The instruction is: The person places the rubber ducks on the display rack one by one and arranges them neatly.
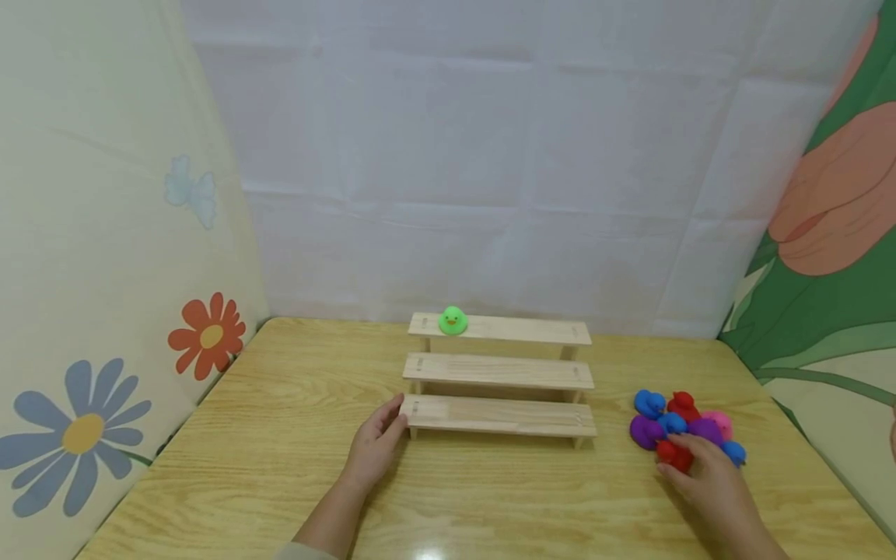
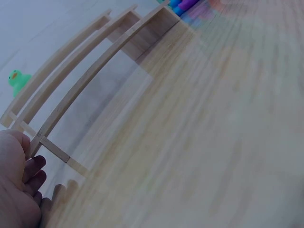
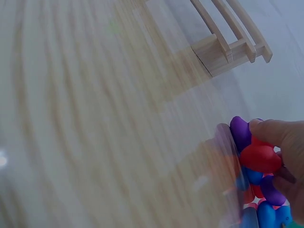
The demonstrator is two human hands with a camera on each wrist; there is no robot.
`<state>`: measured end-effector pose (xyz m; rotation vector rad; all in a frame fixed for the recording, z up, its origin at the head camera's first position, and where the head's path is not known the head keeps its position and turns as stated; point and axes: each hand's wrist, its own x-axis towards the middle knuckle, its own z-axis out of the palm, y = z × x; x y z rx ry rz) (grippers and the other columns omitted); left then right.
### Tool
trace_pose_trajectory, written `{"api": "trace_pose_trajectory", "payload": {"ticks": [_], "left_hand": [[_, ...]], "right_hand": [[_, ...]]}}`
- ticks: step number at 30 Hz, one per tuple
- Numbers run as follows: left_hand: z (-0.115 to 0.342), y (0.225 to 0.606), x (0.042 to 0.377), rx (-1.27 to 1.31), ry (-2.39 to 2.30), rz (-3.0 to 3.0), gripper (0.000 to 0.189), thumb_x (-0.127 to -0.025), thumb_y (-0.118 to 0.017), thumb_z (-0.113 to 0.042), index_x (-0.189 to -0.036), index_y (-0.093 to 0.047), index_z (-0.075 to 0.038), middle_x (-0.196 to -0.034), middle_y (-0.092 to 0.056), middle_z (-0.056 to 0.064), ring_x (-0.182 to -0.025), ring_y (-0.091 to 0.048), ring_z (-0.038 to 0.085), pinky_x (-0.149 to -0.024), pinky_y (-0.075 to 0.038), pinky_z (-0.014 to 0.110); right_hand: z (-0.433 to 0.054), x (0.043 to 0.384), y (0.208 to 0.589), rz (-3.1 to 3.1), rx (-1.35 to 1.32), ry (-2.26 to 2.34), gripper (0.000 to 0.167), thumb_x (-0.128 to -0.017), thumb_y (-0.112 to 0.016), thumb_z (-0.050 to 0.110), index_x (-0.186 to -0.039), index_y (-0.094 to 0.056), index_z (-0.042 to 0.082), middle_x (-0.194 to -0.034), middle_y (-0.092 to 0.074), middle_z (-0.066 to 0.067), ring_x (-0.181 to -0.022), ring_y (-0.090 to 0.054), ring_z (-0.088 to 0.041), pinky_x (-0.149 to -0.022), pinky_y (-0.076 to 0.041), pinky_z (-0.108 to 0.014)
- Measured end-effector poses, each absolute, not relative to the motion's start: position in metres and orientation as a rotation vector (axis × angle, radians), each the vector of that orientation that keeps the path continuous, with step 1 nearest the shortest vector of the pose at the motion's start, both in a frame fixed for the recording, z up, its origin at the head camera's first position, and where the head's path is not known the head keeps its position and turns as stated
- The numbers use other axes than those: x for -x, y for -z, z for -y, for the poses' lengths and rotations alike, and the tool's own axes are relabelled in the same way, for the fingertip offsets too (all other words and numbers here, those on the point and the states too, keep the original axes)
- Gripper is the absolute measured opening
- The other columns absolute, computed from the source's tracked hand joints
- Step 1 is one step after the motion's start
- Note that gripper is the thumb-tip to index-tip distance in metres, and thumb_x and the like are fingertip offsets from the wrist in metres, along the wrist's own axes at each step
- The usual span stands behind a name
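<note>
A three-tier wooden stand point(image 1: 498, 414) is on the table, a green rubber duck point(image 1: 453, 320) sitting on its top step near the left end. My left hand point(image 1: 375, 445) grips the left end of the lowest step; in the left wrist view the thumb lies at the board's end and the fingers are curled below. On the right, my right hand point(image 1: 715, 482) holds a red rubber duck point(image 3: 260, 158) between thumb and fingers, at the front of a cluster of ducks. Around it are a purple duck point(image 1: 645, 432), a blue duck point(image 1: 649, 403) and another red duck point(image 1: 682, 406).
A pink duck point(image 1: 721, 424) and another blue duck point(image 1: 733, 453) lie at the cluster's right side. The wood-grain table point(image 1: 280, 420) meets a white cloth backdrop point(image 1: 448, 155) behind the stand. Flower-printed cloths point(image 1: 84, 257) flank the table on both sides.
</note>
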<state>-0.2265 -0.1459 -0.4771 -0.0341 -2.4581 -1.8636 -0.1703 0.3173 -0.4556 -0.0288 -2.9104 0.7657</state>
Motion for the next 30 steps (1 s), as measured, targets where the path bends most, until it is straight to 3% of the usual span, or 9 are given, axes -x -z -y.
{"api": "trace_pose_trajectory", "payload": {"ticks": [8, 16, 30], "left_hand": [[0.1457, 0.4783, 0.228, 0.02, 1.855, 2.46, 0.047, -0.103, -0.049, -0.017, -0.147, -0.042, -0.001, -0.145, -0.05, 0.021, -0.135, -0.047, 0.033, -0.112, -0.039, 0.047], [0.1452, 0.4785, 0.2285, 0.006, 1.852, 2.459, 0.046, -0.103, -0.049, -0.016, -0.147, -0.042, -0.001, -0.145, -0.05, 0.021, -0.135, -0.047, 0.033, -0.113, -0.039, 0.047], [0.1459, 0.4808, 0.2286, 0.0, 1.852, 2.453, 0.046, -0.102, -0.05, -0.017, -0.146, -0.044, -0.002, -0.144, -0.051, 0.021, -0.134, -0.048, 0.032, -0.112, -0.04, 0.047]], "right_hand": [[-0.3172, 0.1698, 0.4537, 2.914, 0.094, -0.797, 0.055, -0.086, -0.075, 0.029, -0.126, -0.059, -0.004, -0.125, -0.059, -0.029, -0.113, -0.055, -0.044, -0.091, -0.048, -0.06], [-0.3167, 0.1704, 0.4529, 2.89, 0.094, -0.789, 0.051, -0.084, -0.077, 0.026, -0.121, -0.061, -0.006, -0.119, -0.062, -0.029, -0.108, -0.058, -0.042, -0.089, -0.05, -0.058], [-0.3184, 0.1696, 0.4558, 2.888, 0.049, -0.767, 0.053, -0.086, -0.075, 0.024, -0.126, -0.06, -0.007, -0.127, -0.058, -0.033, -0.12, -0.05, -0.051, -0.097, -0.043, -0.064]]}}
